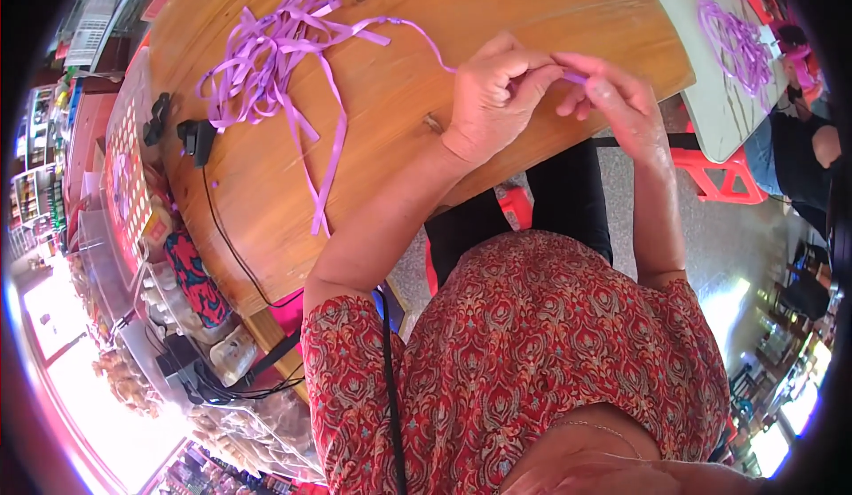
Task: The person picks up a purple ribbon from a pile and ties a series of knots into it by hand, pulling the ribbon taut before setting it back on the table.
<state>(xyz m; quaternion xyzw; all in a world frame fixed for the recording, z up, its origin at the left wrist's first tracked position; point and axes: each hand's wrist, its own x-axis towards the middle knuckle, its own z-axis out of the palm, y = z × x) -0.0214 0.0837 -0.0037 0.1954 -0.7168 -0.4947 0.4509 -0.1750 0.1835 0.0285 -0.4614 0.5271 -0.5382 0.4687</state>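
Observation:
A narrow purple ribbon [428, 37] runs from a loose heap of purple ribbons [266, 56] to my hands, above the near right part of the wooden table. My left hand [499, 96] is closed, with thumb and forefinger pinching the ribbon. Just right of it, my right hand [621, 105] has its thumb and forefinger around a short stretch of the same ribbon, its other fingers loosely curled. The stretch inside my left hand is hidden by its fingers. Two long tails of the heap trail across the table toward my left forearm.
A black adapter [196, 142] with a cable lies at the left of the wooden table [399, 140]. At the right stands a pale table [683, 34] bearing more purple ribbon [735, 47]. A red stool [723, 176] is below, and another person sits beyond it.

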